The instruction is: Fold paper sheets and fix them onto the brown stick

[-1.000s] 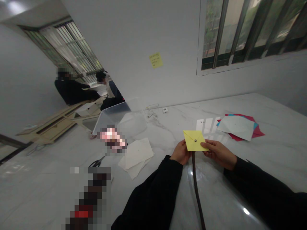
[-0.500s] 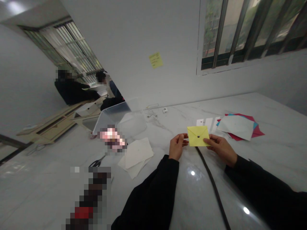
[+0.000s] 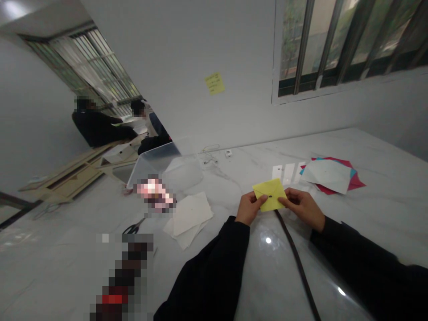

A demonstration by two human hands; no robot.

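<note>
A small yellow envelope (image 3: 274, 188) with a pointed flap and a dark dot at its middle is held above the marble-patterned table (image 3: 247, 285). My left hand (image 3: 249, 208) grips its left edge, thumb on the front face and fingers behind. On the right edge, my right hand (image 3: 303, 206) pinches it between thumb and fingers. The envelope tilts slightly, its right side a little higher at the top. From beneath it a dark cable or strap (image 3: 297, 258) runs toward me across the table.
White paper sheets (image 3: 192, 216) and scissors (image 3: 133, 226) lie left, near a clear plastic bin (image 3: 160, 156). Red, blue and white papers (image 3: 329, 174) are stacked at right. A yellow sticky note (image 3: 214, 84) is on the wall. Two people (image 3: 100, 122) sit in the far left background.
My left hand has closed on the envelope's left side, its thumb now on the front. The envelope has shifted slightly left and tilted. My right hand keeps its hold.
</note>
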